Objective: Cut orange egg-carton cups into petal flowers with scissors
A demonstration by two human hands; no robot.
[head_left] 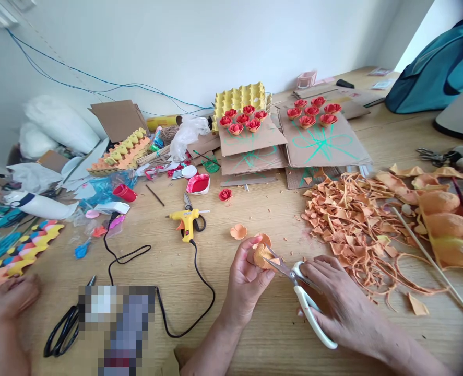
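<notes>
My left hand (247, 279) is closed around a small orange egg-carton cup (263, 256), holding it just above the wooden table (168, 271). My right hand (343, 305) grips white-handled scissors (307, 300), whose blades point left and touch the cup's edge. A cut orange petal cup (238, 231) lies on the table just beyond my left hand. A single red paper rose (225, 195) sits further back.
A heap of orange carton scraps (348, 219) and carton pieces (446, 224) lie to the right with a thin stick (430, 261). A yellow glue gun (186, 219) and its black cord lie left. Cardboard sheets with red roses (313, 112) stand behind. Another person's hand (10, 297) rests at far left near black scissors (62, 329).
</notes>
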